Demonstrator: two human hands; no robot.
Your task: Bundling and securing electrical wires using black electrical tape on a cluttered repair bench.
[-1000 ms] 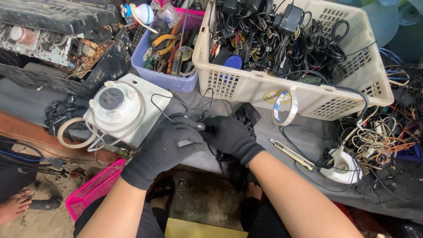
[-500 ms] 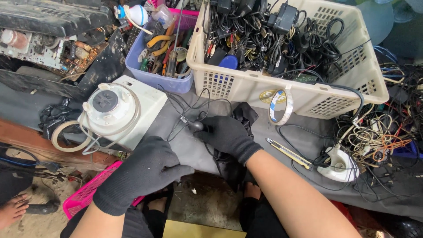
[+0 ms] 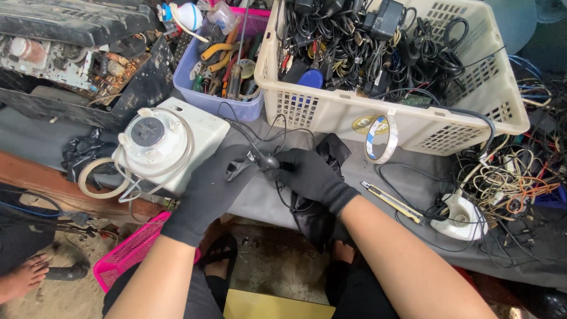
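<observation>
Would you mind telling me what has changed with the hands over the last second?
The left hand, which half a second ago had dropped back off the table edge, has come forward again and now pinches the thin black cable beside the right hand. The right hand kept its hold on the cable's small black plug. The white appliance, the cream basket and the tape roll stayed put.

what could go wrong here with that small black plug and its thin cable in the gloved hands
1. The thin black cable loops beside the white round appliance base; a tug might snag or drag it.
2. The left hand and right hand wear thick black gloves, so the small black plug may slip.
3. The yellow utility knife lies close to the right forearm and could be knocked.
</observation>
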